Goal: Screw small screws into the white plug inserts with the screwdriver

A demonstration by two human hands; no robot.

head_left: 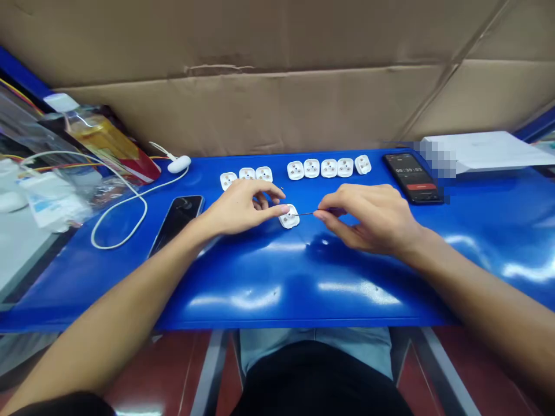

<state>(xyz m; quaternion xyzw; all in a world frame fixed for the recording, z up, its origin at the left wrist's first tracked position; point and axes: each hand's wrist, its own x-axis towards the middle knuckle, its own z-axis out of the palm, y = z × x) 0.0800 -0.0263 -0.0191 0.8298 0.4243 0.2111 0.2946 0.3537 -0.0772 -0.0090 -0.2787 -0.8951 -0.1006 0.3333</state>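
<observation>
A small white plastic piece with metal parts inside lies on the blue table, between my two hands. My left hand rests at its left side, the thumb touching its upper edge and the other fingers loosely curled and apart from the thumb. Pinched between thumb and fingertips of my right hand is a thin dark rod, whose tip reaches the inside of the piece. Behind my hands stand a row of five similar white pieces and a group of three, one partly hidden by my left hand.
A dark phone lies left of my left arm; another phone showing a timer lies at right. A white cable, a tilted bottle and a white box are nearby. Cardboard lines the back edge.
</observation>
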